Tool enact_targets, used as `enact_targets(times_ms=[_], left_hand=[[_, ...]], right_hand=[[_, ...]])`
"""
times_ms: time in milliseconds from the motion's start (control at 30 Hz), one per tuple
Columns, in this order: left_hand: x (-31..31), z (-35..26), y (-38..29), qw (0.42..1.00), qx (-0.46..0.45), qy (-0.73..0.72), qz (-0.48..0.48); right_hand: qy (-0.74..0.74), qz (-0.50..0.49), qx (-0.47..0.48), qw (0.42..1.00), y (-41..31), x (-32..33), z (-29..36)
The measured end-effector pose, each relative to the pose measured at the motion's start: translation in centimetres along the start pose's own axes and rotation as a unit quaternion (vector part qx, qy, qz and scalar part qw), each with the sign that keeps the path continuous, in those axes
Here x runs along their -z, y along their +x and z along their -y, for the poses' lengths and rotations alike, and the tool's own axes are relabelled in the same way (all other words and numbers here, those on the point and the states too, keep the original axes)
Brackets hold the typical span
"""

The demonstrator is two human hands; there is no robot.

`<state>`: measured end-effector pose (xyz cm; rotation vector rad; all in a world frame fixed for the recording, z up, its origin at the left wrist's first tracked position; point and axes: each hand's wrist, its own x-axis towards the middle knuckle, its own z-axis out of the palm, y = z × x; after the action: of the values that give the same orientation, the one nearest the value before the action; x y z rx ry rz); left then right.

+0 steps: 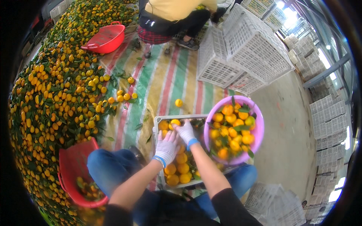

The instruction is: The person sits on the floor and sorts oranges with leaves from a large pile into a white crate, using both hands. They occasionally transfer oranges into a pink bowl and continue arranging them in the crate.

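Before me stands a white plastic crate [181, 116] with rows of mandarin oranges [182, 168] and some green leaves in it. My right hand [186, 132], in a striped knit glove with a blue cuff, has its thumb and fingers at a mandarin orange [175, 123] near the crate's far left corner. My left hand [166, 148], gloved alike, lies over the fruit at the crate's left side, fingers stretched forward; what is under its palm is hidden. A purple basin [262, 132] full of leafy mandarins leans against the crate's right side.
A large heap of mandarins [56, 96] with leaves covers the left. Red basins [113, 39] stand by it, one beside my knee. Loose mandarins [178, 102] lie on the striped tarp [152, 84]. A person [175, 11] sits ahead; white crates [254, 50] are stacked at the right.
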<state>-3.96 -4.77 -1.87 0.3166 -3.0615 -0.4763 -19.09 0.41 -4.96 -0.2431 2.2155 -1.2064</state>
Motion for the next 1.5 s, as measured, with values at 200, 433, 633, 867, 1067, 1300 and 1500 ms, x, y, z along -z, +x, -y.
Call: enact_targets(times_ms=[200, 433, 633, 867, 1067, 1300, 1500], left_hand=[[-0.8, -0.2, 0.4, 0.999, -0.016, -0.031, -0.017], [-0.9, 0.9, 0.0, 0.998, -0.047, 0.023, -0.046], [1.0, -1.4, 0.1, 0.984, -0.141, 0.042, -0.097], [0.1, -4.6, -4.3, 0.935, -0.293, 0.110, 0.169], [1.7, -6.8, -2.0, 0.902, -0.298, 0.151, 0.273], [2.0, -6.4, -3.6, 0.906, -0.304, 0.170, 0.242], [1.3, -6.6, -3.5, 0.902, -0.295, 0.112, 0.294]], right_hand=[[-0.216, -0.002, 0.134, 0.967, -2.0, 3.5, 2.1], [-0.481, -0.290, 0.167, 0.810, -12.6, 20.5, 2.2], [-0.246, -0.323, 0.238, 0.882, -14.6, 25.9, -4.4], [-0.247, -0.052, 0.226, 0.941, -22.4, 14.9, -4.1], [-0.394, 0.033, 0.153, 0.906, -19.1, 9.9, -13.0], [-0.408, 0.263, 0.090, 0.870, -17.3, 12.3, -4.6], [-0.340, -0.276, 0.045, 0.898, -15.1, 17.3, 0.7]])
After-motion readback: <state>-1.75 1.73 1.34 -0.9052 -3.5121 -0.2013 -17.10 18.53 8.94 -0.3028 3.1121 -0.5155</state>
